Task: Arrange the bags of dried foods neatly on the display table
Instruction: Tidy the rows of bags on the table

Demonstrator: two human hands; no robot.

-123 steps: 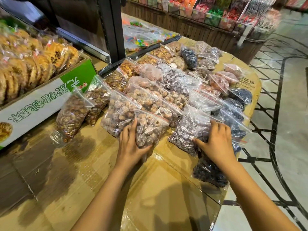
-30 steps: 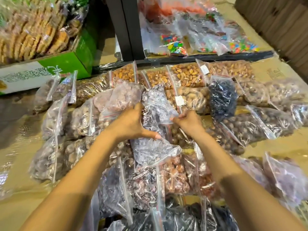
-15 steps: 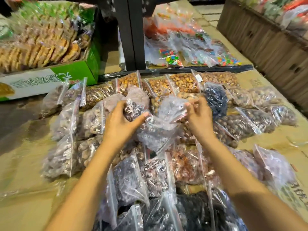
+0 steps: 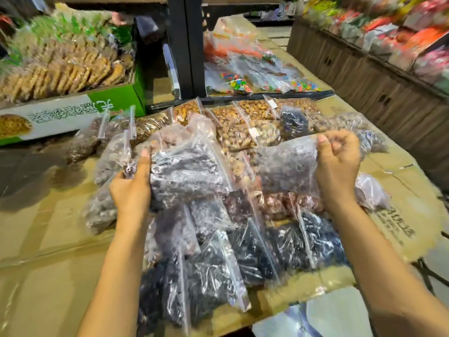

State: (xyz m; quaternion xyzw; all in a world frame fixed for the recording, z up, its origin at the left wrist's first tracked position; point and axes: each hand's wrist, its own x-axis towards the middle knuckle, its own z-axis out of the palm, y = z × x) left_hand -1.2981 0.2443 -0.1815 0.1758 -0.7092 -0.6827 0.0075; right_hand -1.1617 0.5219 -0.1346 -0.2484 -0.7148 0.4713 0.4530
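Many clear zip bags of dried foods lie in rows on the cardboard-covered display table (image 4: 48,276). My left hand (image 4: 132,188) grips a bag of dark dried fruit (image 4: 187,171) by its left side, lifted above the pile. My right hand (image 4: 337,164) is closed on the right edge of a second dark-filled bag (image 4: 286,166), also raised. Below them lie bags of black dried fruit (image 4: 255,251) and reddish pieces (image 4: 279,205). Bags of brown nuts (image 4: 243,117) line the far row.
A green and white carton of biscuits (image 4: 73,110) stands at the far left. A black post (image 4: 184,45) rises behind the bags, with bags of coloured candy (image 4: 243,81) past it. A wooden display counter (image 4: 364,64) runs along the right. The table's near edge (image 4: 303,297) is close.
Half a second ago both hands held one crumpled bag together in the middle. Now the hands have spread apart, each raising its own dark-filled bag. The camera has also tipped back.
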